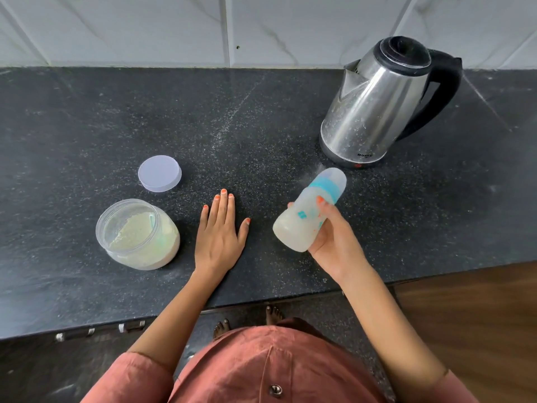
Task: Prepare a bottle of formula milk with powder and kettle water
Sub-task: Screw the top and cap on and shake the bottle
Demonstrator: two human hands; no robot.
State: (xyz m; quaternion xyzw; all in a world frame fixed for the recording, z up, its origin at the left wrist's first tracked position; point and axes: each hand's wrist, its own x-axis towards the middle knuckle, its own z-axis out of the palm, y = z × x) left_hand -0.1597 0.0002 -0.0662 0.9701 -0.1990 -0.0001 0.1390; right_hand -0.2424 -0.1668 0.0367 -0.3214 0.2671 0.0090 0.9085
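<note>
Head view, looking down on a dark speckled countertop point(261, 117) against a white tiled wall point(174, 27). Right hand point(334, 237) grips the baby bottle point(302, 219) around its lower body, fingers and thumb wrapped on it, held off the counter and tilted with the capped top pointing up and away toward the kettle point(377, 106). Bottle is blurred, milky white liquid inside, blue collar under a clear cap. Left hand point(219, 231) lies flat on the counter, palm down, fingers straight and slightly spread, holding nothing, between the powder jar point(139, 237) and the bottle. Jar is clear plastic, open, leaning, partly full of pale powder; something greenish inside, too unclear to name. Its round lid point(159, 173) sits flat on the counter just behind the jar, apart from it. Steel kettle with black handle and lid stands at back right, near the bottle top, not touching. Person wears a rust-coloured top point(261, 367); bare feet point(247, 319) show below the counter edge.
</note>
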